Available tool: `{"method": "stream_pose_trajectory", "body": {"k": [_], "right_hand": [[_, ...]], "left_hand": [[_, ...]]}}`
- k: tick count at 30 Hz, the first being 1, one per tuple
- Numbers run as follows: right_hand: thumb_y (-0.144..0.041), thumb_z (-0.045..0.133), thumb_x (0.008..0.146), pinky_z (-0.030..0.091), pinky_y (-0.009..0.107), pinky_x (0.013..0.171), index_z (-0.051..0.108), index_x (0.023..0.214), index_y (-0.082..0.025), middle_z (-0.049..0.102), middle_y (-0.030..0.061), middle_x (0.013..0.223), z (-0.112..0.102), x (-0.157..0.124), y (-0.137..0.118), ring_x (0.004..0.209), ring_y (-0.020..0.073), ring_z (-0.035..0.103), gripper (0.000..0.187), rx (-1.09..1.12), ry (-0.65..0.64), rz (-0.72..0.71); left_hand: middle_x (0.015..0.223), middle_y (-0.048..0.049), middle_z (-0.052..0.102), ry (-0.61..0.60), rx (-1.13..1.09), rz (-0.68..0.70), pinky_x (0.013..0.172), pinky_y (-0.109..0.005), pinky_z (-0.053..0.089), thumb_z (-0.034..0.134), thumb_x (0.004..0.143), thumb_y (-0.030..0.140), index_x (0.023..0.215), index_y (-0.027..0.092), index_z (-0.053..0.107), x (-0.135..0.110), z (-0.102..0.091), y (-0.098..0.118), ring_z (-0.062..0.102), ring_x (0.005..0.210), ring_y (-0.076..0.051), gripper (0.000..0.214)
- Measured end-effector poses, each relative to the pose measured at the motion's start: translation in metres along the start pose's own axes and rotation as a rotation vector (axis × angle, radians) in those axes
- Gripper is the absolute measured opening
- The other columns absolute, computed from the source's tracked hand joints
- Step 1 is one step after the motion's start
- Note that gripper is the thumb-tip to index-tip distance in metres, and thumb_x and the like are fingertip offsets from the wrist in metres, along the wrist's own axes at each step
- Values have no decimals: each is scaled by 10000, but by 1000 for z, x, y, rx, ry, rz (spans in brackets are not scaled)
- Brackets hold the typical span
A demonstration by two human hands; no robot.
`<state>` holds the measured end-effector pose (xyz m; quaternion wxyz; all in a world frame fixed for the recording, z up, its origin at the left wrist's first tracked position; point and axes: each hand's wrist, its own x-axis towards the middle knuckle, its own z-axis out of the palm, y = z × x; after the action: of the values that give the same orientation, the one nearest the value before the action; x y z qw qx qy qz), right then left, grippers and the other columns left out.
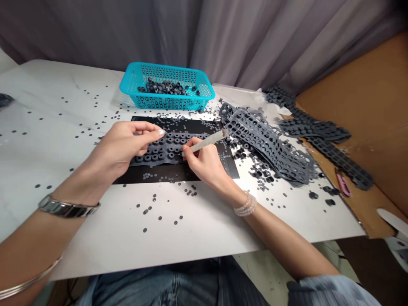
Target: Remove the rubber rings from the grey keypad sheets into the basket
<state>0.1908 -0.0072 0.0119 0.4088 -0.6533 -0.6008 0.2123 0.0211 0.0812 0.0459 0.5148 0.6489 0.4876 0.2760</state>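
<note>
A dark grey rubber sheet (165, 148) with rows of round, holed pieces lies on a black mat (210, 170). My right hand (204, 159) grips a slim tool with a whitish, wrapped-looking handle (210, 140); its working tip is hidden by my fingers, down at the sheet. At the sheet's upper left, my left hand (127, 142) has its thumb and index finger pressed together. Whatever they pinch, if anything, is too small to make out. Small dark discs (156, 175) are scattered over the mat.
Behind the mat stands a turquoise basket (172, 103) with many small black pieces inside. Punched grey sheets (267, 140) are piled on the right, beside loose black pieces (264, 170). A pink-handled cutter (343, 185) lies near the brown board (360, 97). Discs litter the white table (197, 221).
</note>
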Motion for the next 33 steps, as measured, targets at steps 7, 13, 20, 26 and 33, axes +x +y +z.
{"method": "stream_pose_trajectory", "body": {"k": [7, 13, 20, 26, 33], "right_hand": [[-387, 545, 921, 353, 243, 556, 553, 726, -203, 589, -20, 630, -6, -5, 7, 578, 119, 513, 269, 235, 98, 59], [-412, 593, 914, 401, 237, 538, 557, 712, -199, 605, -18, 656, -15, -5, 12, 566, 106, 519, 295, 359, 244, 68], [-407, 495, 991, 507, 259, 670, 666, 1091, -209, 721, 30, 882, -18, -11, 6, 694, 121, 640, 280, 304, 115, -46], [-402, 460, 1005, 527, 259, 700, 675, 1119, -220, 727, 28, 881, -20, -13, 3, 708, 129, 673, 303, 177, 7, -60], [-350, 500, 986, 505, 244, 668, 696, 1132, -198, 737, 36, 880, -20, -15, -1, 703, 134, 667, 287, 74, -36, -133]], "left_hand": [[758, -7, 587, -164, -574, -247, 360, -116, 262, 793, 721, 164, 728, 133, 686, 3, 6, -3, 353, 475, 5, 111], [849, -46, 644, -257, -648, -313, 381, -115, 303, 797, 737, 168, 836, 140, 749, 4, 5, -5, 394, 523, -9, 114], [783, 17, 610, -213, -336, -130, 470, -140, 330, 837, 703, 252, 1014, 220, 764, -10, 13, 1, 377, 536, -10, 321], [846, -5, 661, -226, -178, -28, 622, -219, 405, 829, 684, 279, 973, 215, 771, -12, 16, 1, 520, 705, -86, 303], [881, -7, 684, -235, -179, -1, 593, -200, 387, 819, 705, 271, 953, 220, 729, -13, 15, 1, 552, 730, -90, 269]]}}
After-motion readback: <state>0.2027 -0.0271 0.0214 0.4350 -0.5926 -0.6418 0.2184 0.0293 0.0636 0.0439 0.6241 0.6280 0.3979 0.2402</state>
